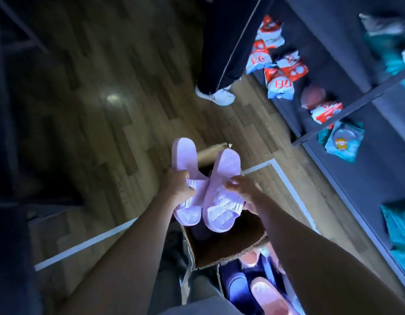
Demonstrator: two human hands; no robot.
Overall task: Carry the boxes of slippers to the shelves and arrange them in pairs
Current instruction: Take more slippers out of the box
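I hold two lilac slippers side by side above an open cardboard box (228, 248) on the floor. My left hand (177, 186) grips the left lilac slipper (185, 160) at its strap. My right hand (244, 192) grips the right lilac slipper (222, 194) from the right side. The slippers touch each other near the straps, toes towards me. Below the box, more slippers show: a pink slipper (269, 296) and a dark blue slipper (235, 287). The dark shelves (346, 160) run along the right.
Another person's leg and white shoe (216, 95) stand on the wooden floor ahead, next to the shelves. Red-and-blue packets (281, 71) and teal packets (343, 142) lie on the shelves. White tape lines (83, 244) cross the floor. A dark fixture fills the left side.
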